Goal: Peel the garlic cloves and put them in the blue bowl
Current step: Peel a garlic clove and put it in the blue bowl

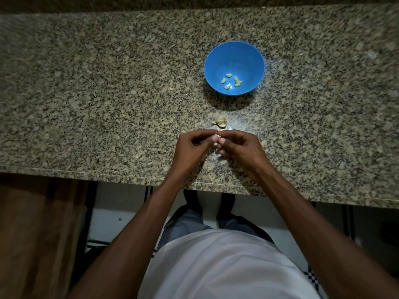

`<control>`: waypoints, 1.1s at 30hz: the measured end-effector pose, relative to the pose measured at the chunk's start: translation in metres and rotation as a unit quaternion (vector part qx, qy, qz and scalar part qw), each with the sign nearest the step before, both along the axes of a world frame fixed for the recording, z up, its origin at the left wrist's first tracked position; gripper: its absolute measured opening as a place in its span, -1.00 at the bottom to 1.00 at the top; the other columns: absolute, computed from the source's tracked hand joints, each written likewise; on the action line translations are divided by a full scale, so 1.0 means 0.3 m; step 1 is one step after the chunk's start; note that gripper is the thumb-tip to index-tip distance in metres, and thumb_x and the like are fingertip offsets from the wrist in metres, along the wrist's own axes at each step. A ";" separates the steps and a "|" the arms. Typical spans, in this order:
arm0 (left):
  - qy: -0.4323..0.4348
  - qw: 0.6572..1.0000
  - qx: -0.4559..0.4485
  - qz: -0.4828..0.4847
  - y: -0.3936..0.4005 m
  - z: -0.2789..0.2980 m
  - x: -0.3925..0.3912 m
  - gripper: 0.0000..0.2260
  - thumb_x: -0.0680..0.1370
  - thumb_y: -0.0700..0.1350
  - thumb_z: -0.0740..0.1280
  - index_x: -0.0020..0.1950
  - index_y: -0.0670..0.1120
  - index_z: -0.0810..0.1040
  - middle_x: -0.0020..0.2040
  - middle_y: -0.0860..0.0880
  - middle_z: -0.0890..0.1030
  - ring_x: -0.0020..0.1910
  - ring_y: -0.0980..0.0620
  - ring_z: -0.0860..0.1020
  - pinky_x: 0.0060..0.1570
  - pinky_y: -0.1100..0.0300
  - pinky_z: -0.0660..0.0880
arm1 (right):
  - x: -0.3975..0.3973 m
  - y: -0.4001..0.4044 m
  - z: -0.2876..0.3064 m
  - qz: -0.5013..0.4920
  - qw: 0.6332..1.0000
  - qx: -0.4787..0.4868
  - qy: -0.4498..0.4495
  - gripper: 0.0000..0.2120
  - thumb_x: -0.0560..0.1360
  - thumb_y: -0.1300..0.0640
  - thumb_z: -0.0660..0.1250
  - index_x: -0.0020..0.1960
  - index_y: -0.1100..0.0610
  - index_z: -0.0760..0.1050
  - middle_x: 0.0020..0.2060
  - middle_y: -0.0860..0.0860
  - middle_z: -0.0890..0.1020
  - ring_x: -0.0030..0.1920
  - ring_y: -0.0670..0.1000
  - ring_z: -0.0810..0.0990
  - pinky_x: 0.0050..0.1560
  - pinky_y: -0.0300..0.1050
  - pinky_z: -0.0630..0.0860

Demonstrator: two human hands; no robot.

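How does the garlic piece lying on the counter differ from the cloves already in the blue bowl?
The garlic piece on the counter still wears pale papery skin; the cloves in the bowl are bare and yellowish. It is one larger lump, while they are five small separate pieces. It lies on the granite counter between the hands and the blue bowl; they lie on the bowl's bottom. Neither is being touched.

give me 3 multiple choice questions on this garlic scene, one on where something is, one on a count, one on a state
1. Where is the garlic bulb piece?
A. inside the blue bowl
B. on the counter between the blue bowl and the hands
C. on the floor

2. How many peeled cloves lie in the blue bowl?
A. none
B. five
C. twelve

3. What are the left hand and right hand doing?
A. pinching one clove together
B. lying flat
C. lifting the bowl

Answers: B, it sits on the granite counter; B, five pale pieces show; A, both hands' fingertips meet on it.
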State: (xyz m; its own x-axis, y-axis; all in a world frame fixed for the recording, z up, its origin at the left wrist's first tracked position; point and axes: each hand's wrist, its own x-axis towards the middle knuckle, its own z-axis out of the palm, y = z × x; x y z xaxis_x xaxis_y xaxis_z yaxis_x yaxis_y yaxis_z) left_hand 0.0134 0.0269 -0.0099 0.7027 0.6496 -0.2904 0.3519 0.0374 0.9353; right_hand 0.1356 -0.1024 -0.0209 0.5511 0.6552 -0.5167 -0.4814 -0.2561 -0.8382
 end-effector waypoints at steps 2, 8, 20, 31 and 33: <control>-0.005 1.000 -0.017 0.000 0.003 -0.007 0.001 -0.79 0.55 -0.19 0.52 0.18 -0.16 0.73 0.09 -0.02 0.75 0.14 0.05 0.70 0.22 0.07 0.62 | 0.000 0.001 0.000 0.000 1.000 -0.010 -0.007 -0.80 0.55 0.28 0.51 0.16 0.26 0.67 -0.06 0.22 0.75 -0.07 0.10 0.75 -0.03 -0.02 0.69; 0.001 1.000 -0.012 0.008 0.003 -0.016 0.017 -0.87 0.58 -0.24 0.48 0.12 -0.17 0.74 0.04 -0.02 0.76 0.10 0.06 0.71 0.16 0.12 0.64 | 0.004 0.001 0.003 -0.019 0.999 -0.004 0.028 -0.80 0.56 0.23 0.50 0.16 0.28 0.67 -0.03 0.23 0.76 -0.05 0.11 0.74 0.08 -0.03 0.70; 0.018 0.973 0.229 -0.033 -0.022 -0.042 0.056 -0.92 0.66 -0.19 0.35 0.05 -0.13 0.65 -0.06 0.03 0.68 -0.07 0.12 0.63 -0.08 0.15 0.59 | -0.004 0.025 0.014 -0.051 0.998 -0.017 0.037 -0.79 0.61 0.20 0.46 0.15 0.34 0.67 -0.06 0.23 0.76 -0.14 0.02 0.73 -0.11 -0.14 0.69; 0.075 0.907 0.375 -0.175 0.008 -0.061 0.063 -0.88 0.74 -0.10 0.12 0.05 -0.04 0.40 -0.04 0.10 0.39 -0.05 0.03 0.27 -0.06 0.00 0.30 | 0.027 0.028 0.047 -0.004 0.989 -0.055 -0.134 -0.89 0.55 0.21 0.52 0.01 0.26 0.73 -0.22 0.20 0.75 -0.31 -0.04 0.68 -0.33 -0.27 0.54; 0.087 0.927 0.330 -0.157 -0.007 -0.057 0.071 -0.86 0.76 -0.09 0.11 0.01 -0.02 0.35 -0.09 0.10 0.39 -0.06 0.03 0.27 -0.06 0.02 0.25 | 0.026 0.036 0.046 -0.012 0.985 -0.060 -0.162 -0.92 0.54 0.20 0.54 -0.03 0.22 0.74 -0.25 0.13 0.76 -0.30 -0.03 0.70 -0.29 -0.24 0.58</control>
State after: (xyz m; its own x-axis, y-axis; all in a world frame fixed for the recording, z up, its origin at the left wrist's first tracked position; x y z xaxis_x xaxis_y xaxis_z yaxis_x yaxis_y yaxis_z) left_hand 0.0345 0.0247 -0.0270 0.8672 0.4972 -0.0291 0.3956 -0.6522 0.6467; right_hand 0.1433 -0.0917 -0.0071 0.7149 0.5845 -0.3838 -0.2006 -0.3544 -0.9133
